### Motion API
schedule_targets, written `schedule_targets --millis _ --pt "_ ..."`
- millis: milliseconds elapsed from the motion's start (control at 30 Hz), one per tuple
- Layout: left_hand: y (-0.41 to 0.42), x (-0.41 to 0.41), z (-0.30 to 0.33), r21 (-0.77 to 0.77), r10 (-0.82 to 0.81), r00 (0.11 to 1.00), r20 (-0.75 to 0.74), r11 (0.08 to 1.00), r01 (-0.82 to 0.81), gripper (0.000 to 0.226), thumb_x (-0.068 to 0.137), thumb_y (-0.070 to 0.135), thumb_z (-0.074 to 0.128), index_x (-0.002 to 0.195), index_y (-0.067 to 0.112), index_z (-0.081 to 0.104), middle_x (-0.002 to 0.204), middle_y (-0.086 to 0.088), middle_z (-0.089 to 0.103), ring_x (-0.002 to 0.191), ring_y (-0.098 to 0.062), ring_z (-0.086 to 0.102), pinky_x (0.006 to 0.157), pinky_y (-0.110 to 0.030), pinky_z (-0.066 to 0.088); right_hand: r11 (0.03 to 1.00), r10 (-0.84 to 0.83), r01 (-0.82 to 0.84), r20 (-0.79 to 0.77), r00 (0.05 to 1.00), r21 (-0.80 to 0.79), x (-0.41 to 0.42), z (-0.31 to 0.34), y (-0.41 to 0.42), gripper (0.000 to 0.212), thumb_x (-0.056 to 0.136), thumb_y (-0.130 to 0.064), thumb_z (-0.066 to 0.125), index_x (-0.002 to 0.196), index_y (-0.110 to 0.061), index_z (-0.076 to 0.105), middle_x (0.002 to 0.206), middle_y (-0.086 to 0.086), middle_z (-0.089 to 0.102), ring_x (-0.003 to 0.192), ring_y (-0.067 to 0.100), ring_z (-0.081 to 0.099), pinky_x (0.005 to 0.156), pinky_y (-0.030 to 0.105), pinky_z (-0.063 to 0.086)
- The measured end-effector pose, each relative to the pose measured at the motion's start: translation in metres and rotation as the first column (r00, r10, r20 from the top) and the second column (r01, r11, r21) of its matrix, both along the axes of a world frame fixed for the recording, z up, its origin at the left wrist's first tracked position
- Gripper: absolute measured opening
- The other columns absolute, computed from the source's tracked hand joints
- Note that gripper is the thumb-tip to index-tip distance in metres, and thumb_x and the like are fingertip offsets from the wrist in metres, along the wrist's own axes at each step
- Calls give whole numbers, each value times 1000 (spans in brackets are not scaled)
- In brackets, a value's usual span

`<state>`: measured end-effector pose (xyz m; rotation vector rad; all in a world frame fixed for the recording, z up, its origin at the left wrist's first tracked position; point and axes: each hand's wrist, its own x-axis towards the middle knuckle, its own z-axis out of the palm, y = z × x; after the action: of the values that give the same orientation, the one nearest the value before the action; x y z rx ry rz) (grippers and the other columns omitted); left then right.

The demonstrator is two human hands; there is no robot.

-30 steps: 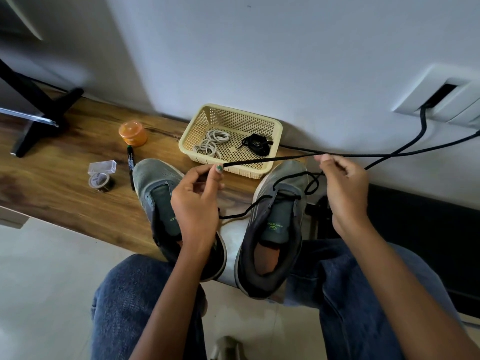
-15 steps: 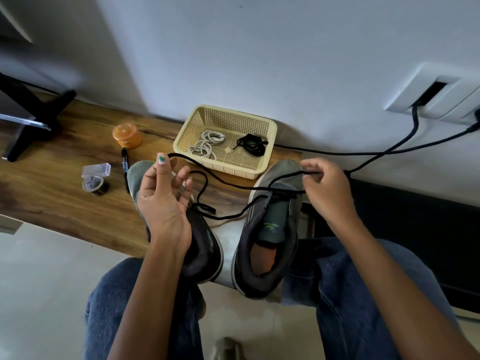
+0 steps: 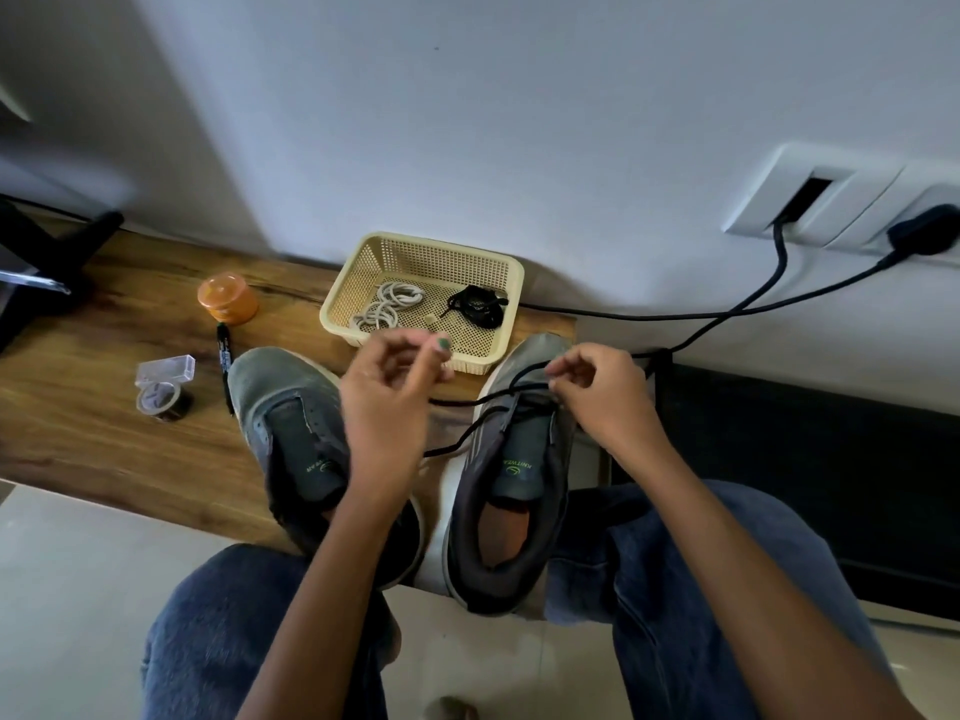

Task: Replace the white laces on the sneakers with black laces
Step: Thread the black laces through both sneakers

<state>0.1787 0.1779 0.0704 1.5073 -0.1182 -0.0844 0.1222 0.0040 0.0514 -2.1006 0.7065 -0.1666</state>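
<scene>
Two grey sneakers stand on the wooden shelf (image 3: 104, 407) in front of my knees. The left sneaker (image 3: 275, 397) has no lace. A black lace (image 3: 467, 436) runs through the front eyelets of the right sneaker (image 3: 524, 459). My right hand (image 3: 602, 397) pinches the lace just above that shoe's toe. My left hand (image 3: 387, 402) hovers blurred between the shoes with fingers curled, and one strand of the lace runs into it. Another strand's loose end lies between the shoes.
A cream basket (image 3: 415, 246) by the wall holds coiled white laces (image 3: 387, 306) and a bundled black lace (image 3: 475, 306). An orange jar (image 3: 228, 298), marker (image 3: 224, 366) and tape roll (image 3: 161, 402) lie left. Black cables (image 3: 727, 314) hang from a wall socket at the right.
My left hand swung left with fingers spread, then came back between the shoes and curled. My right hand dropped from holding the lace taut to the right sneaker's toe.
</scene>
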Motion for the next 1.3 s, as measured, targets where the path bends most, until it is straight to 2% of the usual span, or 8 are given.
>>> schedule_targets --millis 100,167,267,400,567,700,833,1300 --pt "-19 -2 -11 266 -185 977 111 952 150 9 85 15 71 84 22 67 76 8 69 66 -5 64 63 -20 54 962 10 -63 195 981 266 1 13 5 22 89 8 56 89 -10 68 89 3 70 77 10 69 69 17 54" --pt "-25 -3 -23 408 -295 942 160 889 209 7 84 18 73 84 25 71 77 13 70 71 0 65 69 -25 55 968 -30 -24 208 978 250 1 14 2 25 91 7 51 93 -11 68 96 4 70 79 9 70 72 24 58" --pt "-29 -6 -39 594 -389 880 272 787 165 4 83 26 74 86 28 73 80 17 70 79 -1 63 82 -35 50 990 -104 93 98 990 109 -4 8 -14 27 90 0 51 87 -21 67 91 1 68 78 16 69 79 44 58" --pt "-31 -10 -42 776 -399 844 358 630 -30 5 82 41 70 84 36 70 80 17 67 91 -6 48 84 -27 16 991 53 -24 -212 976 133 -15 5 -17 9 90 -27 63 85 -20 64 84 7 70 76 22 70 75 47 59" --pt "-36 -11 -49 814 -390 870 301 581 -21 5 80 38 72 82 33 72 80 12 68 95 -11 46 93 -39 28 986 136 -90 -368 920 138 -19 3 -6 53 59 -60 78 88 -20 60 85 1 66 78 17 68 73 43 60" --pt "-39 -15 -50 848 -411 878 245 529 11 7 82 40 71 84 34 72 85 12 65 96 -12 47 92 -37 24 979 96 -27 -342 935 202 -21 -3 -9 32 66 -27 82 88 -12 65 77 4 67 73 18 70 72 41 61" --pt "-42 -18 -52 861 -414 888 202 508 41 10 84 43 68 86 35 72 90 13 63 99 -10 45 91 -33 19 918 37 82 -288 957 389 -26 0 -14 11 78 3 70 88 -1 70 72 9 67 61 11 66 58 21 57" --pt "-47 -25 -61 814 -404 900 166 571 106 9 86 42 67 88 35 71 90 15 59 98 -5 43 91 -30 18 803 -25 181 -272 962 568 -29 -7 -19 18 80 9 65 97 4 71 81 12 69 67 12 65 50 15 51"
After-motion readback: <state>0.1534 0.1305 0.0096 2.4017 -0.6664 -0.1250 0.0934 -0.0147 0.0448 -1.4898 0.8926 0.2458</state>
